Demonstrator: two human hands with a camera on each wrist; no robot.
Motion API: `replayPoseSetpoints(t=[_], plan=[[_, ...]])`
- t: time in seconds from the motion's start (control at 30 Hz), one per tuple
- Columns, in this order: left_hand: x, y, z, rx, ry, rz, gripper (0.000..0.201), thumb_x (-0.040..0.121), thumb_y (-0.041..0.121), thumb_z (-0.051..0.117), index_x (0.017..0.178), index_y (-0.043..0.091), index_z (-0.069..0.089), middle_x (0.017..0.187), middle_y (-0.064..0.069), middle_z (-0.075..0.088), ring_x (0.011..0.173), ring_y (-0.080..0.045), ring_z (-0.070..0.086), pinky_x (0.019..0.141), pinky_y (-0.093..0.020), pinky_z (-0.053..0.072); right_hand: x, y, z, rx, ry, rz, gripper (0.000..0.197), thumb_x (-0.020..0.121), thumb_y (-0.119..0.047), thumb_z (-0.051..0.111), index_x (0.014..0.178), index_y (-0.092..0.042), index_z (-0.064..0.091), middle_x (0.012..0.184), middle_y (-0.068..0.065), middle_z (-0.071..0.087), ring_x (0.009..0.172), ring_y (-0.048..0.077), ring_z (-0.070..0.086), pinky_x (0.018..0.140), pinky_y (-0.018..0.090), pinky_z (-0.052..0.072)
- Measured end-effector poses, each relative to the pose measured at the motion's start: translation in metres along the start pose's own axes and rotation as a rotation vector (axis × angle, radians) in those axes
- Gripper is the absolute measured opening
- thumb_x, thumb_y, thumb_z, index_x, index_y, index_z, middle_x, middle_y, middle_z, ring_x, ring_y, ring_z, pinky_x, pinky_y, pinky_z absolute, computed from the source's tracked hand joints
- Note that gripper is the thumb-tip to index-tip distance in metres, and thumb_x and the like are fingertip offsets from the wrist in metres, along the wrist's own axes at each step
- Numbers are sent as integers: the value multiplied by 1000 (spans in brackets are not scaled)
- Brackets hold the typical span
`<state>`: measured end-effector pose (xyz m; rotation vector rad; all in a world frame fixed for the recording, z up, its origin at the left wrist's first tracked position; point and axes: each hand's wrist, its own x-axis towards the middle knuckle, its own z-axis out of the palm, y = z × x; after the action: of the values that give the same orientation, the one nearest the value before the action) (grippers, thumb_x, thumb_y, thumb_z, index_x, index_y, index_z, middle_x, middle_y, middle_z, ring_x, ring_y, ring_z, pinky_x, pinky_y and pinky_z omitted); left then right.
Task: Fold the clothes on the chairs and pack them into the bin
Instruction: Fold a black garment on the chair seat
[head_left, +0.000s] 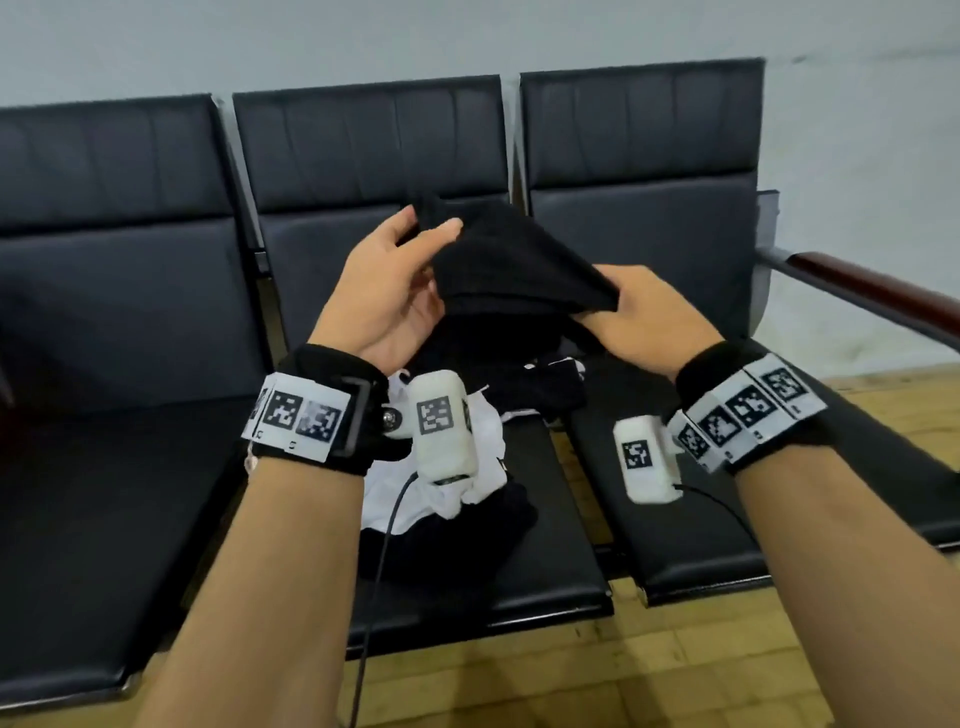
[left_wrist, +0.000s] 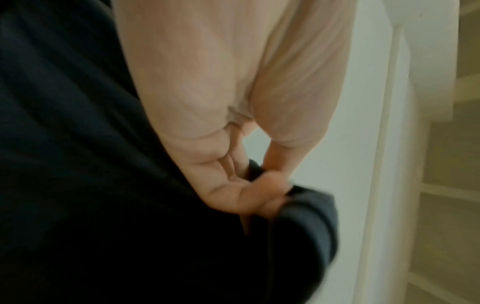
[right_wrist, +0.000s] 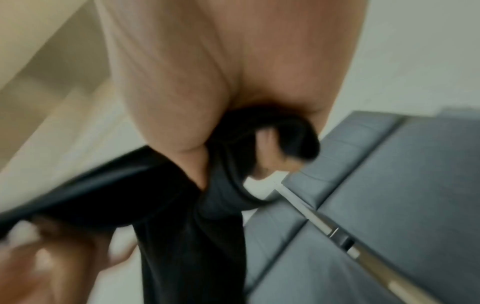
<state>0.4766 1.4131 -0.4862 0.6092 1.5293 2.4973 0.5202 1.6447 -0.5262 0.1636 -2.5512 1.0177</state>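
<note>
Right wrist view blurred — black garment (right_wrist: 192, 236) hides right fingertips.

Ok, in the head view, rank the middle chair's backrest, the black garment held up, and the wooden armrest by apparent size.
1. Middle chair's backrest, largest.
2. Black garment, pinched by the left hand and right hand; being nearer the camera may enlarge it.
3. Wooden armrest, smallest, partly cut off by the frame.

Pale wall (head_left: 363, 36), wooden floor (head_left: 649, 675).
</note>
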Motion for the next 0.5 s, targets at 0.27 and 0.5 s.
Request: replayPoseSetpoints(t=[0.27, 0.5], plan=[[-4, -32, -21, 973, -285, 50, 86, 83, 20, 86, 146, 33, 28, 165, 1, 34, 135, 11, 46, 109, -16, 40, -22, -20, -41, 1026, 93, 107, 23, 108, -16, 45, 107, -8, 67, 86, 2, 73, 78, 11, 69, 65, 26, 53], [8, -118, -31, 1288, -497, -496, 40, 94, 48, 70, 126, 26, 64, 110, 1, 76, 102, -14, 73, 98, -42, 59, 7, -6, -38, 1391, 157, 218, 40, 106, -29, 49, 142, -13, 57, 135, 7, 68, 126, 25, 64, 105, 46, 52]])
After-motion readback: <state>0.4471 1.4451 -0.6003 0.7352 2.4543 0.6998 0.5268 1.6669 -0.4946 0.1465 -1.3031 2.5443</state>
